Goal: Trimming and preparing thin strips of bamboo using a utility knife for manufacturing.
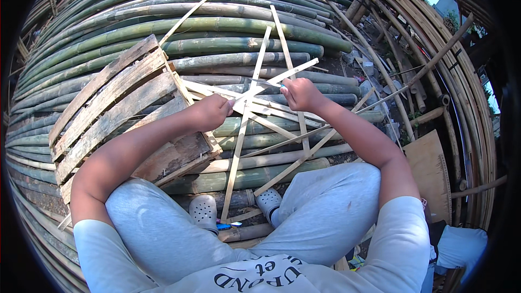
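My left hand (213, 113) is closed, its fingers pinching the near end of a pale wooden strip (300, 68) that slants up to the right. This strip crosses a long upright strip (240, 144) that runs down towards my feet. My right hand (302, 95) is closed round a thin object with a blue part (283, 85); most of it is hidden in the fingers, so its kind is unclear. Beside and under my hands, several more pale strips (275, 113) lie crossed over one another. Another long strip (282, 40) passes just behind my right hand.
Green bamboo poles (217, 24) lie side by side beneath everything. A slatted wooden pallet (122, 100) leans at my left. My grey clogs (204, 211) rest among the poles, near a small blue item (230, 225). Stacked timber (461, 92) and a board (429, 176) stand at the right.
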`<action>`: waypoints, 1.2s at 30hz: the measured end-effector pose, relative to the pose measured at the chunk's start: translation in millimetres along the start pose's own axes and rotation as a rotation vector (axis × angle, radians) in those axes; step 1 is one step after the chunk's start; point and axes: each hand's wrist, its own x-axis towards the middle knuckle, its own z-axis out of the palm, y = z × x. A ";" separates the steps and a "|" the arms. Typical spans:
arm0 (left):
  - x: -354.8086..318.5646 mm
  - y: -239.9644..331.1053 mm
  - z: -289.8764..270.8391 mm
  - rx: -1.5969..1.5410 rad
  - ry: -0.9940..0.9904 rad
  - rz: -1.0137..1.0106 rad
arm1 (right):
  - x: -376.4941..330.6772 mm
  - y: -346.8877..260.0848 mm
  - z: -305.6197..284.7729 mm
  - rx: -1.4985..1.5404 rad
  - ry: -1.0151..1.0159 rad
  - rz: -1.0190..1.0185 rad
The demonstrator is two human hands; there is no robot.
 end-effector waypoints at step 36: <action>6.3 3.1 -3.4 -0.117 -0.001 -0.142 | 23.1 -9.8 31.2 -0.092 0.053 -0.049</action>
